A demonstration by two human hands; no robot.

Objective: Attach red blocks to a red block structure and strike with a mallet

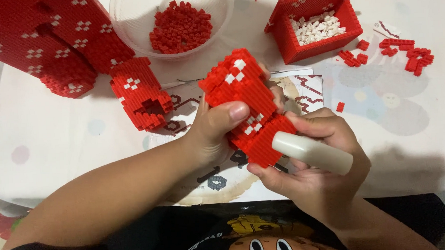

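Both bare forearms reach in from below and meet at the middle. The left hand (215,128) is curled shut, thumb pressed flat across the front. The right hand (316,161), just beside it, is closed with fingers bent inward and wrist angled up.

- The red block model (246,106) looks like hard plastic, its surface studded and bumpy, with small white studs set in.
- The white tool (311,152) is smooth plastic with a soft sheen.
- The clear bowl (128,24) is thin, glossy, see-through plastic holding loose red plastic bricks (180,27).
- The red box (323,33) is built of the same knobbly plastic.
- The printed sheet (306,89) is matt paper.
- The table cover (58,137) looks smooth and faintly shiny.
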